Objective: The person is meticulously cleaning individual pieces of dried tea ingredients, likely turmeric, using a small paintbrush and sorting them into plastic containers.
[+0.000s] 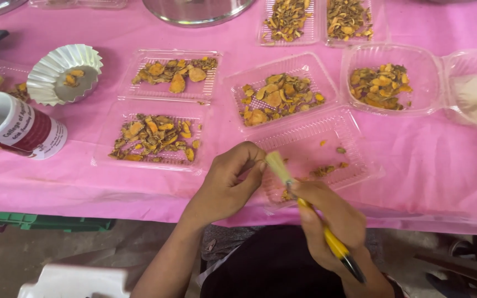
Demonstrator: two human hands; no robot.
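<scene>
My right hand grips a yellow-handled brush whose pale bristles point up at my left hand. My left hand is pinched shut at the fingertips; what it holds is too small to make out. Both hands hover at the near table edge, over the pink cloth. Just beyond them lies an open clear hinged tray with a few orange dried slices in its near half and a heap in its far half.
More clear trays of orange-brown dried slices cover the cloth. A fluted foil cup and a white-and-red mug stand at left. A metal pot base sits at the back. A green crate lies under the table.
</scene>
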